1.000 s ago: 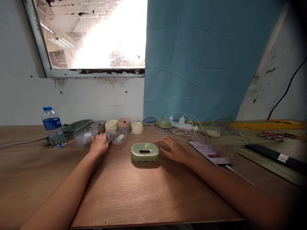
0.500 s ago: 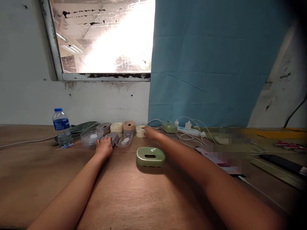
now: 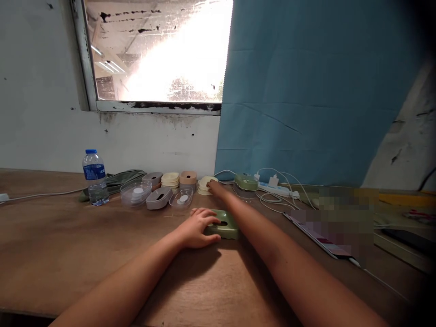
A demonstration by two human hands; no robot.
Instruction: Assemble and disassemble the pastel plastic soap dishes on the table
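Note:
My left hand (image 3: 200, 227) is at the left end of a green oval cover (image 3: 230, 221) with a slot in its top. Its fingers are spread over the cover, with the thumb apart at the near side. Farther back, my right hand (image 3: 215, 187) is at a small stack of cream oval lids (image 3: 203, 185), fingers bent onto the top lid's right edge. Its fingertips are partly hidden. To the left stand a grey slotted cover (image 3: 159, 199), a clear oval tray (image 3: 181, 198), stacked clear trays (image 3: 131, 200) and a cream stack (image 3: 170, 180).
A water bottle (image 3: 96, 179) stands by a dark green cloth bag (image 3: 126, 180). Behind my right arm are a green-lidded box (image 3: 245, 182), a power strip (image 3: 279, 188) with tangled white cables, and a tablet (image 3: 313, 234). A peach cover (image 3: 188, 177) sits near the wall.
My left hand has left the grey cover and moved right and nearer, onto the green cover. My right hand stays at the cream stack. The whole view has shifted slightly.

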